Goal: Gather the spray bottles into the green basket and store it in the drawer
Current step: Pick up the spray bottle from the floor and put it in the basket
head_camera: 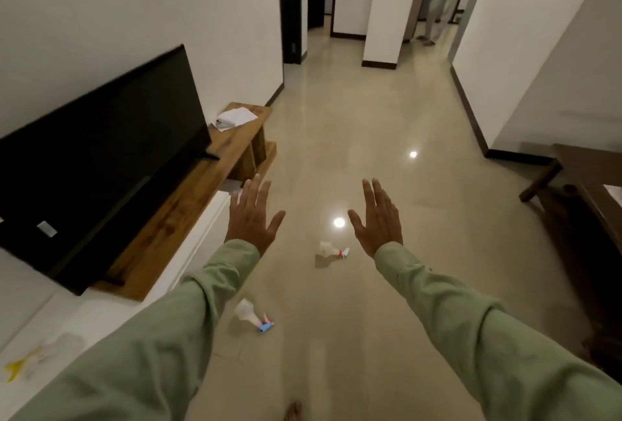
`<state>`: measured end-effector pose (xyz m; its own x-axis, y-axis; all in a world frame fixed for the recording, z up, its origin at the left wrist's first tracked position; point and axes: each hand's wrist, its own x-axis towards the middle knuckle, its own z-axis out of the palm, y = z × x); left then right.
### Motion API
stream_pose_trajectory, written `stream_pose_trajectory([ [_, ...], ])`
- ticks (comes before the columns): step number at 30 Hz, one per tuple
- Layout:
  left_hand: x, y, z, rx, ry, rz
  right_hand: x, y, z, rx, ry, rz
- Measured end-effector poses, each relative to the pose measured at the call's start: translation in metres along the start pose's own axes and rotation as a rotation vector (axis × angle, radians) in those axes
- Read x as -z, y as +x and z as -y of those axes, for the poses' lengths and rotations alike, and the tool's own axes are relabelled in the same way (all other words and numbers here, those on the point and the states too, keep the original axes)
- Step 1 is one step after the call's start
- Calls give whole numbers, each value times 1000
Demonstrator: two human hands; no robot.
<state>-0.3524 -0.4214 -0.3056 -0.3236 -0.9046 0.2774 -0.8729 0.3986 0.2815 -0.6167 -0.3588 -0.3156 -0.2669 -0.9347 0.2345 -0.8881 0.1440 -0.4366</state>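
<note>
Fingers of the left hand (250,215) are spread flat and straight, palm down, holding nothing; fingers of the right hand (378,218) are likewise fully extended and empty, both hands raised in the air ahead of the body on pale green long sleeves (175,329). Neither hand is in contact with any object. Below and between them, on the glossy beige tiled floor (387,124), lies a clear plastic spray bottle with a red-and-white nozzle (331,250), on its side, near the right wrist in the view but well below it. A second clear plastic spray bottle with a blue-and-pink trigger head (253,317) lies on its side closer to the wearer, beside the left forearm. A third, blurred clear bottle with a yellow trigger (37,355) appears to rest on the white low cabinet top (101,313) at the lower left; its detail is too smeared to confirm. A black flat television (101,158) stands on a wooden shelf (208,178) above that cabinet. No green basket is in view, and no drawer can be identified as open. Assessment: the task stands at its start; no bottle is gathered, the basket is yet to be located, and collection and storage all remain outstanding
</note>
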Motion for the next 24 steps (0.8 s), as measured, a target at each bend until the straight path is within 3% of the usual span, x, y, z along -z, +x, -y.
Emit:
stream_pose_trajectory([
  [12,-156,164,32,86,-7,256,-139,153,-87,-301,52,224],
  [24,-435,254,83,353,-140,515,-394,274,-219,-522,154,604],
])
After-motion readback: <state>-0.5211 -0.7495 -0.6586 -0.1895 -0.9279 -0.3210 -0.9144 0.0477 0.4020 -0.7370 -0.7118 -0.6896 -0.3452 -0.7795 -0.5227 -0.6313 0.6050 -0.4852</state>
